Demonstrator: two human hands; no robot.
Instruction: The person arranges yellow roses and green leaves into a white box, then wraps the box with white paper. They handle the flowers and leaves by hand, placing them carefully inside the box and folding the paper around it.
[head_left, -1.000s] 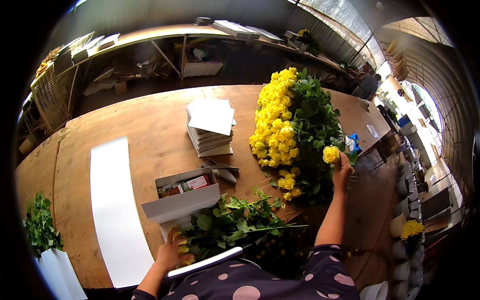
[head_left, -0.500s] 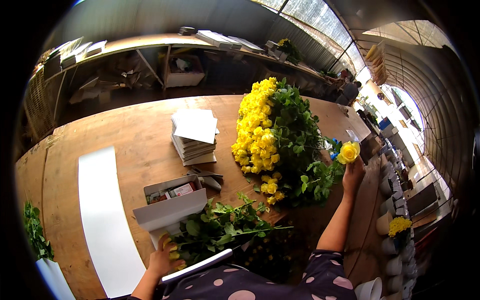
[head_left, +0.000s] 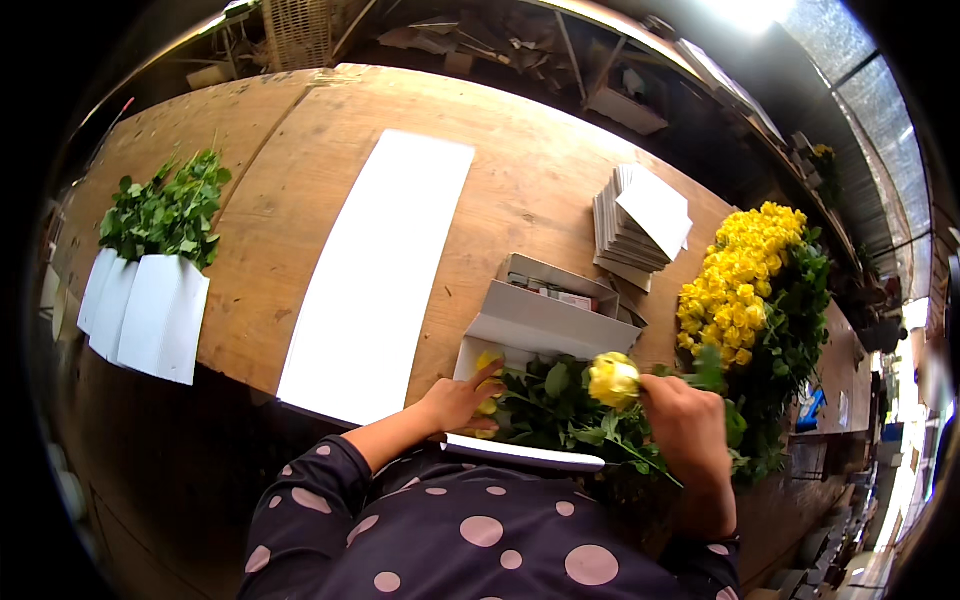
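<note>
Between the fingers and thumb of my right hand [head_left: 690, 420] is a single yellow rose [head_left: 613, 380], gripped by its stem just below the bloom. Its leafy stem trails off to the right. My left hand [head_left: 458, 403] rests with fingers spread against the yellow rose heads [head_left: 488, 372] of a bunch lying in front of me. The bunch's green leaves [head_left: 560, 385] extend right, below the held bloom. Under the bunch is a white sheet [head_left: 520, 454], its near edge curled up against my body. My left fingertips are partly hidden among the blooms.
Behind the bunch stands an open cardboard box [head_left: 545, 318] with small packets inside. A stack of cards [head_left: 640, 225] and a large pile of yellow roses [head_left: 735, 290] lie right. A long white sheet [head_left: 375, 270] crosses the wooden table [head_left: 270, 250]; wrapped bunches [head_left: 165, 310] lie left.
My right hand has brought the single rose from the far right in to the bunch. My left hand stays at the rose heads. The view has swung left, showing the wrapped bunches more fully.
</note>
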